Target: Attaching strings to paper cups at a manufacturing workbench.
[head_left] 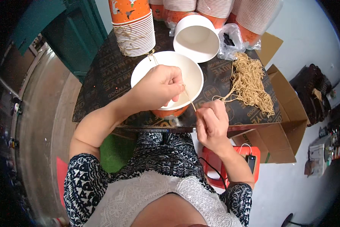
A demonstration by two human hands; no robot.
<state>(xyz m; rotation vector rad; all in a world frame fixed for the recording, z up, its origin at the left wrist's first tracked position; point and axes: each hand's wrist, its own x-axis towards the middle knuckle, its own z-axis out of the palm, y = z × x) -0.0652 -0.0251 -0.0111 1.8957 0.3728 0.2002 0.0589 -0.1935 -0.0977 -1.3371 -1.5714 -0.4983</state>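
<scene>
My left hand [163,86] is closed over a white-lined paper bucket [194,73] with an orange outside, pinching a tan string [190,101]. The string runs taut down to my right hand [212,123], whose fingers are closed on it just right of the bucket, near the table's front edge. From there strands lead to a loose heap of tan string [251,85] on the right of the table. Part of the bucket's mouth is hidden behind my left hand and wrist. More string trails off the bucket's far left rim.
A tall stack of orange and white buckets [134,36] wound with string stands at the back left. One bucket [197,38] lies tipped beside a clear plastic bag [231,41]. More stacks line the back. A cardboard box [285,102] and red stool [257,166] are right of the dark table [101,87].
</scene>
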